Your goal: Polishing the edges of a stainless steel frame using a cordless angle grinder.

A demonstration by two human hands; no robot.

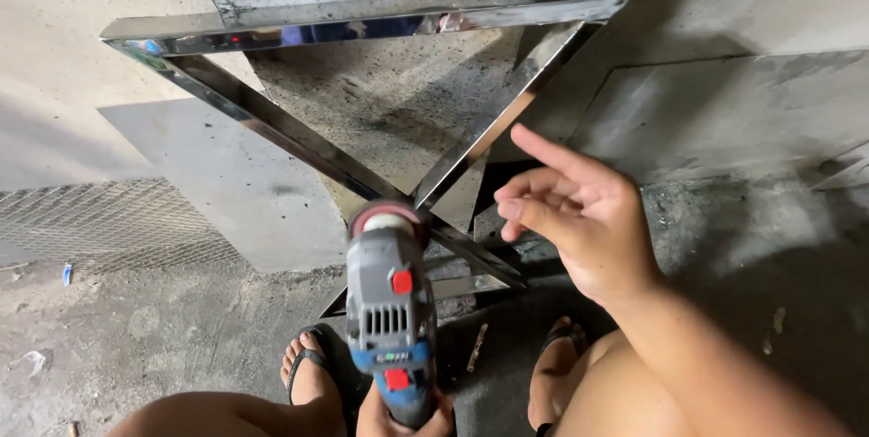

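Observation:
A grey and blue angle grinder [391,319] with red switches points away from me, its disc end up against the crossing of a shiny polished metal X-frame [299,138]. My left hand [403,419] grips the grinder's rear handle at the bottom edge; only the fingers show. My right hand [575,211] hovers empty to the right of the frame's crossing, index finger stretched out toward the frame's right diagonal bar, the other fingers loosely curled.
My feet in black sandals [312,369] rest on the dusty concrete floor on both sides of the grinder. Flat grey sheets [724,111] lie under and around the frame. A wire mesh panel [100,224] lies at the left.

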